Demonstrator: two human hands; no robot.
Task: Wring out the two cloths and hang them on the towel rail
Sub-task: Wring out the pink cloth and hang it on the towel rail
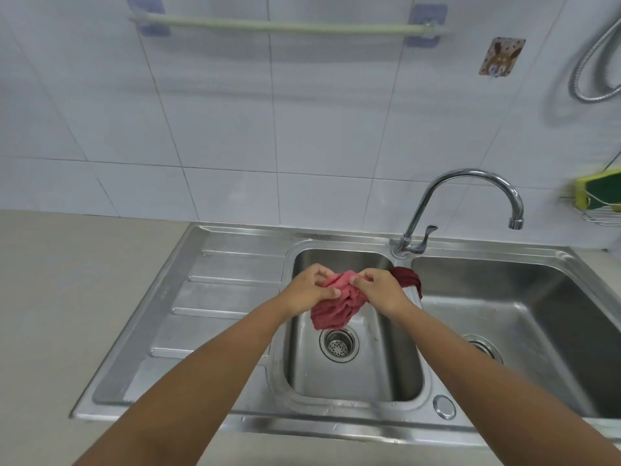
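A crumpled pinkish-red cloth point(332, 311) hangs over the left sink basin point(353, 375), above the drain. My left hand point(311, 289) and my right hand point(381, 290) both grip its upper edge, close together. A second, darker red cloth point(408, 277) lies bunched on the divider between the two basins, just behind my right hand. The pale green towel rail point(285, 26) is fixed high on the tiled wall and has nothing on it.
A chrome tap point(470, 203) arches over the right basin point(524, 317). A ribbed drainboard point(218, 297) lies left of the basins, with beige counter point(67, 314) beyond. A wire rack with a sponge point(598, 195), a shower hose point(594, 65) and a wall hook point(500, 57) are at the right.
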